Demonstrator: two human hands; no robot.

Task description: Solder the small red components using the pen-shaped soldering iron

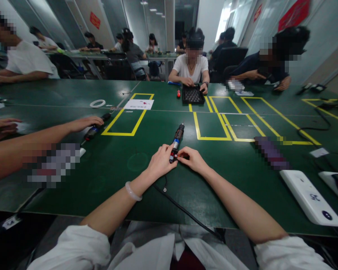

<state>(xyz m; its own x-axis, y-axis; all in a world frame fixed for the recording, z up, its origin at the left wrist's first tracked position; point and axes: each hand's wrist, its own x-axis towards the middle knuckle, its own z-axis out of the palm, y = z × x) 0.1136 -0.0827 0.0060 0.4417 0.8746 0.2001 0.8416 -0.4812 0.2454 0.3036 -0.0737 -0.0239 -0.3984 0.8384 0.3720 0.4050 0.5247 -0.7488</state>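
Note:
On the green table (214, 180), a slim dark cylindrical tool body (178, 134) lies lengthwise in front of me, with a blue band and red parts at its near end. My left hand (161, 160) is closed around that near end from the left. From the right, the thumb and fingertips of my right hand (193, 159) pinch at the red parts; any small piece between them is too small to name. A black cable (186, 212) runs from under my left hand to the table's front edge. Beside it hangs a thin wire ending in a ring terminal (165, 189).
Left, another person's hand (90, 122) touches a similar tool (93, 132). Across the table, a person works over a black tray (193, 94). A white power bank (310, 197) and a phone (272, 153) lie right. Yellow tape (214, 139) marks rectangles; a paper sheet (139, 104) lies behind.

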